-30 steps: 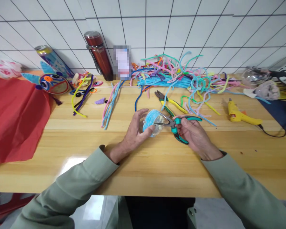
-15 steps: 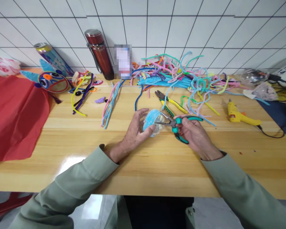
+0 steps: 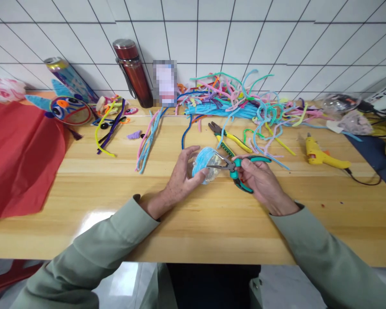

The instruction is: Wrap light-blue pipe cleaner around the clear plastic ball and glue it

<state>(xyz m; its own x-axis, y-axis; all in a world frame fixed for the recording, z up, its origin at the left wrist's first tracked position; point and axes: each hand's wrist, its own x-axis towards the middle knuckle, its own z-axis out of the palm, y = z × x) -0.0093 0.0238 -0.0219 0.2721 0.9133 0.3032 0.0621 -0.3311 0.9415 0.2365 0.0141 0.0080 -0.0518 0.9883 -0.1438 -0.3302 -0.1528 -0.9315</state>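
Note:
My left hand (image 3: 185,171) is closed around a clear plastic ball (image 3: 215,171) partly wrapped in light blue pipe cleaner (image 3: 202,159). Long-nose pliers (image 3: 233,167) with green and black handles are held in my right hand (image 3: 256,175). Their jaws are spread apart, the tips against or just over the blue wrapping near my left thumb; whether they touch it I cannot tell. Just behind the ball lie yellow-handled pliers (image 3: 233,139).
Behind my hands lies a heap of coloured pipe cleaners (image 3: 225,109). A red thermos (image 3: 135,75) and a phone (image 3: 165,83) stand by the wall. A yellow glue gun (image 3: 324,156) lies right; red cloth (image 3: 19,163) and a fish-like craft (image 3: 70,109) lie left.
Hardly anything differs. The whole view has shifted very slightly; both hands keep their hold on the ball and the pliers, whose jaws stay spread.

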